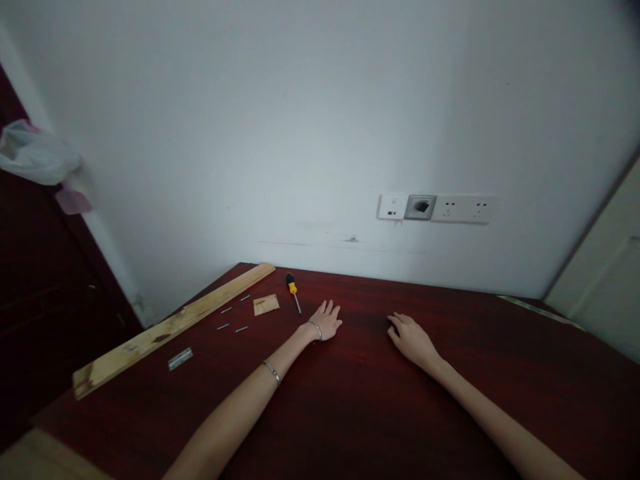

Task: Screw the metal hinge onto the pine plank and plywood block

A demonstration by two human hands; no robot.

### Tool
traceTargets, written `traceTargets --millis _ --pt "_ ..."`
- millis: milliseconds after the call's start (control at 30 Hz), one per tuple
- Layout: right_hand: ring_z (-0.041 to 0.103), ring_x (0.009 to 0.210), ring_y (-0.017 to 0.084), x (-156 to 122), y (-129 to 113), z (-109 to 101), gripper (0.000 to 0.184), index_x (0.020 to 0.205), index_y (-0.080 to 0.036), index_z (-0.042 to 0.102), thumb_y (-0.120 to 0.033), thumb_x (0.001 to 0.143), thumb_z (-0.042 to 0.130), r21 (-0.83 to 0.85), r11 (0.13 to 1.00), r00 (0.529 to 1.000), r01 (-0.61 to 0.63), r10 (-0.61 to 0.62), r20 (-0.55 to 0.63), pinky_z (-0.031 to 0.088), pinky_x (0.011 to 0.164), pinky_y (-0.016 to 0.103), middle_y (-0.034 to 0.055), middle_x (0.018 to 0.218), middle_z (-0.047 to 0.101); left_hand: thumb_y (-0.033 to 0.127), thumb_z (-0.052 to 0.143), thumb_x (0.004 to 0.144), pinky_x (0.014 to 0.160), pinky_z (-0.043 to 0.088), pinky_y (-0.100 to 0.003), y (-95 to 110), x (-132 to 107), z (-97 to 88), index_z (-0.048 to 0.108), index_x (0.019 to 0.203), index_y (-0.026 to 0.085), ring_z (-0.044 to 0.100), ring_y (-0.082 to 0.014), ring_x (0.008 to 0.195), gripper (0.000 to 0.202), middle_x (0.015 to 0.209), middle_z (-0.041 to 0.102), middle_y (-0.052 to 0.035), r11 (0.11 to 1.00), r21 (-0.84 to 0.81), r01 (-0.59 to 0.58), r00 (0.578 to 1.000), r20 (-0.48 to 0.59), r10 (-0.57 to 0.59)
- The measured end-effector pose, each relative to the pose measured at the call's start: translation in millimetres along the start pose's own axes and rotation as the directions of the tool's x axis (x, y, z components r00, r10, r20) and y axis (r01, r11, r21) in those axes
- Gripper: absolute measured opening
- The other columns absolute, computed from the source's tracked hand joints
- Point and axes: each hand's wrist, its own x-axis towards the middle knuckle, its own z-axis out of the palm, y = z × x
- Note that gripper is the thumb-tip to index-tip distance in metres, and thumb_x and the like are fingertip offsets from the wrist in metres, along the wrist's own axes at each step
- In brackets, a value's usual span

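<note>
My left hand (327,321) lies palm down on the dark red tabletop (360,413), fingers spread, holding nothing. To its left is a screwdriver (293,289) with a black and yellow handle, its shaft pointing toward the hand. My right hand (411,337) rests on the table farther right, fingers loosely bent and apart, with nothing in it. Left of the screwdriver sits a small wooden block (266,305). Several thin metal screws (241,329) lie beside the block. Nearer to me is a metal hinge (181,359).
A long wooden plank (173,327) runs along the table's left edge. Sockets (460,209) are set in the white wall behind the table. A flat strip (540,312) lies at the back right. Plastic bags (40,157) hang by a dark door at left.
</note>
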Motion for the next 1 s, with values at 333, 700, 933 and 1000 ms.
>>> traceTargets --millis 333,700,933,1000 --pt "0.043 0.124 0.026 84.6 -33.5 -52.5 0.047 0.127 -0.018 0.051 -0.020 0.081 0.055 -0.051 0.911 0.910 0.410 -0.403 0.099 0.036 0.103 0.037 0.0118 0.132 0.052 0.044 0.041 0.087 0.111 0.007 -0.050 -62.2 -32.6 -82.8 0.016 0.144 0.007 -0.001 -0.0355 0.139 0.072 0.151 0.009 -0.0192 0.985 0.073 0.158 0.984 -0.091 -0.151" --pt "0.053 0.114 0.024 239.0 -189.4 -38.7 0.049 0.125 -0.020 0.050 -0.010 0.078 0.062 -0.063 0.724 0.716 0.687 -0.659 0.230 0.047 0.090 0.036 0.0132 0.125 0.055 0.027 0.057 0.073 0.103 0.033 -0.040 -237.3 -210.0 -158.2 0.055 0.115 0.012 0.046 -0.0298 0.116 0.045 0.122 0.055 -0.0124 0.897 0.173 0.407 0.899 -0.251 -0.359" --pt "0.058 0.099 0.020 274.8 -300.6 -5.9 0.033 0.117 -0.017 0.053 -0.032 0.089 0.053 -0.026 0.619 0.604 0.785 -0.755 0.257 0.051 0.082 0.041 0.0081 0.118 0.056 0.040 0.061 0.068 0.098 0.040 -0.036 -268.1 -314.5 -123.6 0.051 0.123 0.009 0.050 -0.0307 0.116 0.063 0.125 0.054 -0.0159 0.764 0.109 0.636 0.772 -0.079 -0.631" --pt "0.059 0.099 0.020 279.3 -327.5 0.1 0.032 0.117 -0.017 0.053 -0.032 0.089 0.053 -0.013 0.604 0.588 0.797 -0.770 0.249 0.051 0.082 0.040 0.0081 0.118 0.056 0.045 0.062 0.065 0.100 0.039 -0.036 -271.8 -331.7 -111.9 0.050 0.125 0.012 0.049 -0.0304 0.119 0.070 0.127 0.053 -0.0139 0.731 0.121 0.672 0.737 -0.014 -0.675"
